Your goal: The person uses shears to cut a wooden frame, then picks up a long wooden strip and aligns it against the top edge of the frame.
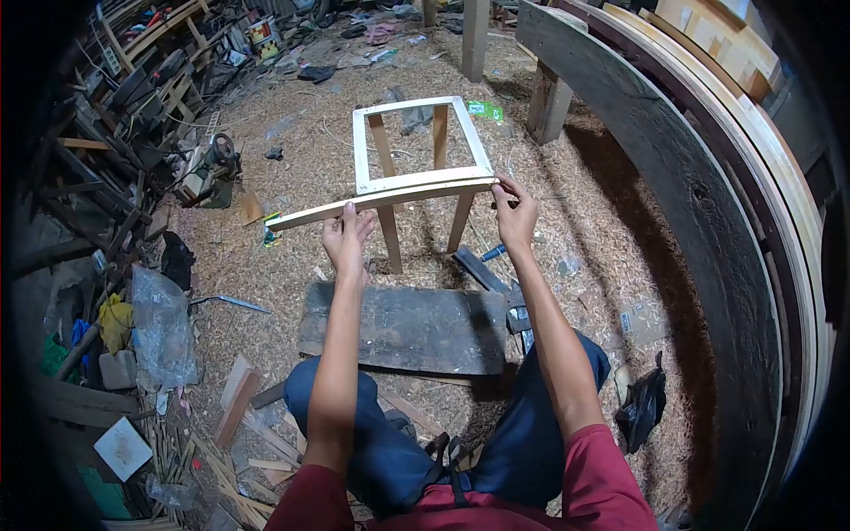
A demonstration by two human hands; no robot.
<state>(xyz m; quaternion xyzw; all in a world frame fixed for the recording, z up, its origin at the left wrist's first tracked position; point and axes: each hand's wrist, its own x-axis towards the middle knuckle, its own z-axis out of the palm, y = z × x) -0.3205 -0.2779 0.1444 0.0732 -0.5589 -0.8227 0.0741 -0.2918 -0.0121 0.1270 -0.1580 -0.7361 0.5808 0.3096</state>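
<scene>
A long pale wooden strip lies across the near side of a wooden stool frame, which has a white open square top and brown legs. My left hand holds the strip left of the frame, thumb on top and the other fingers partly spread beneath. At the strip's right end, by the frame's near right corner, my right hand pinches it between thumb and fingers. The strip's left end sticks out well past the frame.
A dark plank lies on the shavings before my knees. Right of it are a hammer-like tool and a blue-handled tool. Scrap wood and plastic bags crowd the left; a long dark board curves along the right.
</scene>
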